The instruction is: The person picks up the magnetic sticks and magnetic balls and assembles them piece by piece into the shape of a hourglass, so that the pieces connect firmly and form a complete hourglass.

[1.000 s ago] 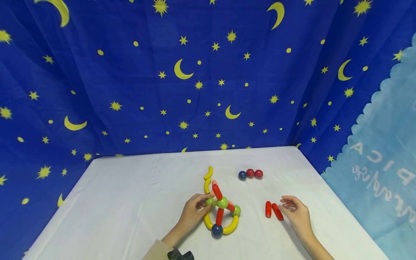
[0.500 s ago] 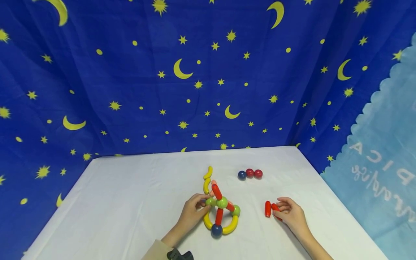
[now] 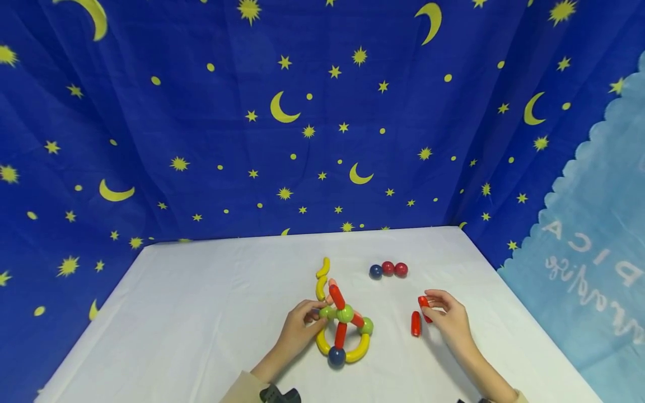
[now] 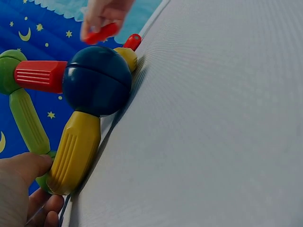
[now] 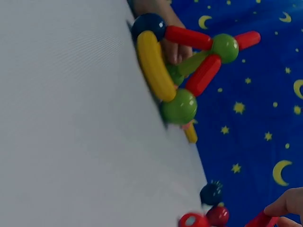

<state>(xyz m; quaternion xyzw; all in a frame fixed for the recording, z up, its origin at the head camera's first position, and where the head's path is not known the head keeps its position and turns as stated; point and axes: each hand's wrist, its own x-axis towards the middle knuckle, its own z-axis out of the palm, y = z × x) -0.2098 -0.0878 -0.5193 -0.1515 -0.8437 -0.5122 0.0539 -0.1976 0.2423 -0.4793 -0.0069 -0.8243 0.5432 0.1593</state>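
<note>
A frame of magnetic rods and balls stands in the middle of the table: a green ball [image 3: 345, 314] on top, a blue ball [image 3: 336, 356] in front, yellow curved rods [image 3: 358, 350] at the base and red rods [image 3: 340, 336] between. My left hand [image 3: 298, 330] steadies it from the left, thumb and fingers pinching a green ball [image 4: 43, 182] low on the frame, partly hidden by a yellow rod. On the right, my right hand [image 3: 453, 322] pinches a red rod [image 3: 425, 308] between thumb and fingers. Another red rod [image 3: 415, 324] lies beside it on the cloth.
Behind the frame lie two yellow curved rods [image 3: 322, 278] end to end. A loose blue ball [image 3: 375, 272] and two red balls [image 3: 395, 268] sit in a row at the back right. A blue star-patterned curtain [image 3: 322, 140] hangs behind the white table [image 3: 227, 296].
My right hand has taken hold of one of the two loose red rods and moved it slightly forward and up. My left hand and the frame have stayed put.
</note>
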